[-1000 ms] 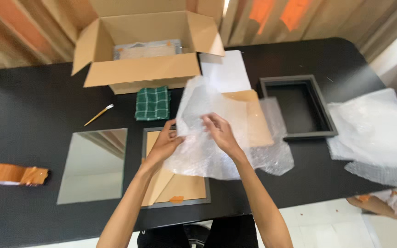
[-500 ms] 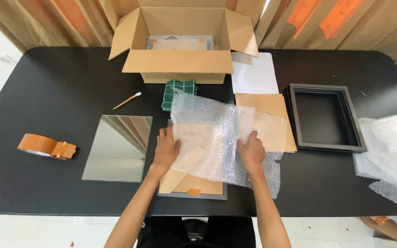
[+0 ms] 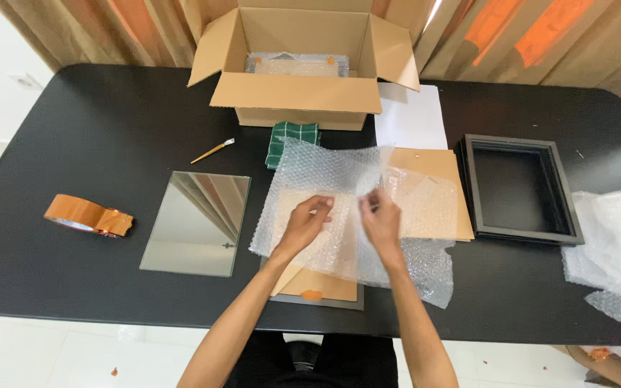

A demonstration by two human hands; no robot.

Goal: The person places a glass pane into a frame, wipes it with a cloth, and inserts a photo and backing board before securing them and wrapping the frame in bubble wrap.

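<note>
Head view: left hand (image 3: pixel 302 224), right hand (image 3: pixel 381 221) each pinching bubble wrap (image 3: pixel 325 179); right grip seemingly at fold.

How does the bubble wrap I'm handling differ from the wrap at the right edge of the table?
The bubble wrap sheet is spread over a brown board, pinched by the left hand and right hand; the loose wrap pile lies crumpled and untouched. The sheet sits mid-table, the pile beside the black frame. Both are clear plastic.

Both bare forearms reach forward from the bottom edge and converge. The left hand (image 3: pixel 305 224) is curled, fingertips pinched together. The right hand (image 3: pixel 381 219) sits just beside it, fingers raised and pinching too.
</note>
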